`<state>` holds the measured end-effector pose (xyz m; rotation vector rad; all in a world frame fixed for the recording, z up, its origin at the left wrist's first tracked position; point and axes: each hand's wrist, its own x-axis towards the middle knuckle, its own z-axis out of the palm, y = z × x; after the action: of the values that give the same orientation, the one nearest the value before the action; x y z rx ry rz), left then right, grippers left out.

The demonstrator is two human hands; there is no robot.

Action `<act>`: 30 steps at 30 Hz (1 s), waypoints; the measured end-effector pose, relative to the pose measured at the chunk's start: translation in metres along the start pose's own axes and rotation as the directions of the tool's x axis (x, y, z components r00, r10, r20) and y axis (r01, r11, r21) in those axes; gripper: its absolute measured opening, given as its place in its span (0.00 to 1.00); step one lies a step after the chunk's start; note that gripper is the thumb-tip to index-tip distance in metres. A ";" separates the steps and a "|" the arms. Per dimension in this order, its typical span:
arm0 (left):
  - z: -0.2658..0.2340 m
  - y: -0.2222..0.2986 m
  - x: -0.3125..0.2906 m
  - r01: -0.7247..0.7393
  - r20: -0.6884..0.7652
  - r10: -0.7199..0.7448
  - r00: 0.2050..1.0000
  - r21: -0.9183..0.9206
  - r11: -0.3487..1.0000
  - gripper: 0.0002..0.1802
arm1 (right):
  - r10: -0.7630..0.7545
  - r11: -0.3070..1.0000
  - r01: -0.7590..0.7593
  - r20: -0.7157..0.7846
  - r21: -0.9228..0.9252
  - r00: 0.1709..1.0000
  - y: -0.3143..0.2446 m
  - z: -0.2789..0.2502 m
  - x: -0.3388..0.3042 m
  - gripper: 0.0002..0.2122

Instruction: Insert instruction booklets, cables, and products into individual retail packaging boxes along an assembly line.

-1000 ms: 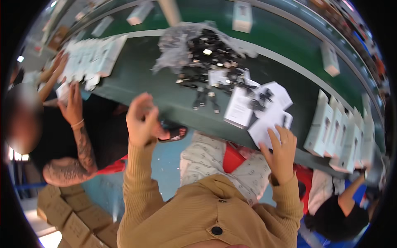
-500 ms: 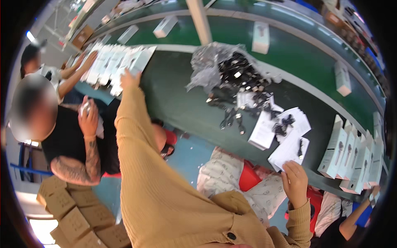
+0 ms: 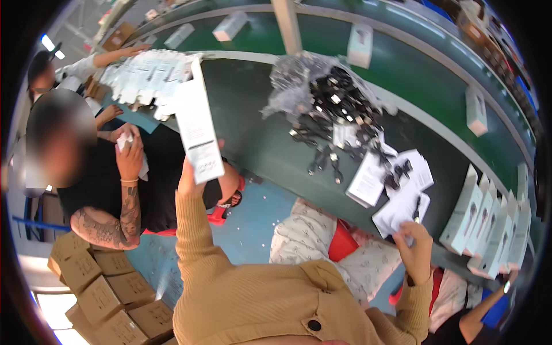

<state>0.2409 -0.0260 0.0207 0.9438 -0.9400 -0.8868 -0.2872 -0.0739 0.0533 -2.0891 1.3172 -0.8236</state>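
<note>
My left hand (image 3: 188, 183) grips the lower end of a long white carton (image 3: 198, 129) with printed panels, held tilted off the table at the left. Beyond it, many similar white cartons (image 3: 146, 77) lie side by side in a row. My right hand (image 3: 415, 247) is at the table's near edge, its fingers curled by the white leaflets (image 3: 397, 215); what they hold, if anything, is hidden. A short black cable (image 3: 417, 210) lies on the top leaflet. Farther in, a heap of black cables (image 3: 339, 100) spills from a clear plastic bag (image 3: 293, 75).
White cartons (image 3: 489, 224) stand in a row at the right end of the dark green table (image 3: 247, 109). A green conveyor (image 3: 310, 34) behind carries spaced white boxes. Co-workers sit at the left, one with a tattooed arm (image 3: 115, 224). Brown cardboard boxes (image 3: 109, 293) are stacked at lower left.
My left hand has drawn back from the carton row toward me, bringing one white carton with it. The right hand stays by the leaflets, its fingers slightly shifted.
</note>
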 end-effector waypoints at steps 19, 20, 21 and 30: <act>0.204 -0.046 -0.099 0.453 0.510 -0.428 0.746 0.081 0.888 0.50 | 0.346 0.749 -0.164 -0.169 0.641 0.923 0.004 -0.031 0.018 0.04; 0.210 -0.049 -0.101 0.420 0.501 -0.401 0.767 0.081 0.904 0.49 | 0.332 0.775 -0.090 -0.281 0.625 0.900 -0.003 -0.034 0.021 0.05; 0.212 -0.053 -0.102 0.423 0.492 -0.403 0.771 0.077 0.903 0.49 | 0.280 0.829 -0.024 -0.378 0.559 0.882 -0.012 -0.039 0.024 0.06; 0.225 -0.057 -0.105 0.444 0.545 -0.484 0.685 0.214 0.870 0.47 | -0.051 0.770 0.369 -0.525 0.521 0.849 -0.069 -0.085 0.004 0.06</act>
<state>-0.0130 -0.0058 0.0059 1.0028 -1.2811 -1.6644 -0.3067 -0.0610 0.1600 -1.5620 0.8416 -1.7134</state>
